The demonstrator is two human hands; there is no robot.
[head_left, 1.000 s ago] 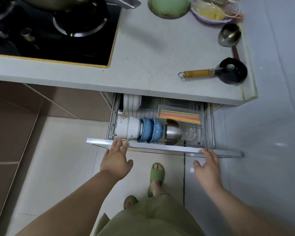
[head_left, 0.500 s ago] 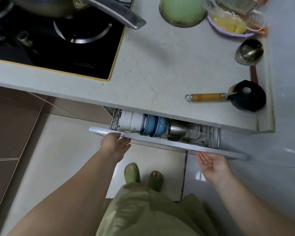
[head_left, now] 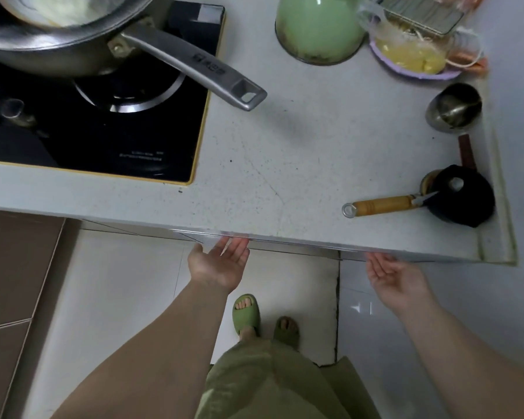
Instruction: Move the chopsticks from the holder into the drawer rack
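Below, flat hands under speckled countertop

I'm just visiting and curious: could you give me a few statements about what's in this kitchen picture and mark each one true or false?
1. Both hands, the left hand and the right hand, are open and hold nothing. True.
2. The steel pan with the long handle sits on the black glass cooktop. True.
3. The drawer under the grey speckled counter stands pulled out, bowls showing. False: only a thin edge shows under the counter, no contents visible.
4. The wooden-handled utensil lies on the floor. False: it lies on the counter, near the right end.
5. The person wears green slippers. True.
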